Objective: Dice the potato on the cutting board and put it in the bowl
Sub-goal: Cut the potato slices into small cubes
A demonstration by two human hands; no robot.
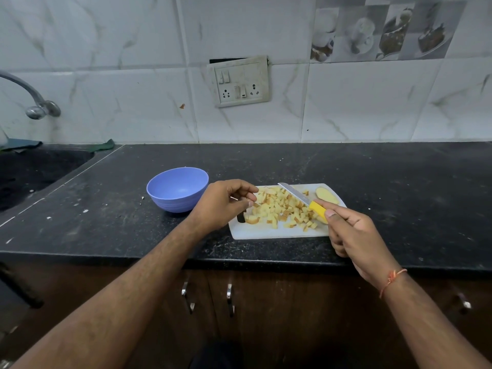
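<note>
A white cutting board [255, 231] lies on the black counter, covered with a heap of diced potato cubes [282, 209]. One uncut potato slice [327, 195] rests at the board's far right corner. My right hand [351, 230] grips a yellow-handled knife [315, 207], its blade [292, 193] lying over the cubes and pointing back-left. My left hand [226, 203] hovers at the board's left end, fingers curled by the cubes; whether it pinches a piece is unclear. A blue bowl [177, 189] stands empty just left of the board.
A dark sink [34, 169] with a steel tap [34, 102] lies at the far left. A switch and socket plate [241, 81] hangs on the tiled wall. Cabinet handles [230, 299] show below the counter's front edge [106, 255].
</note>
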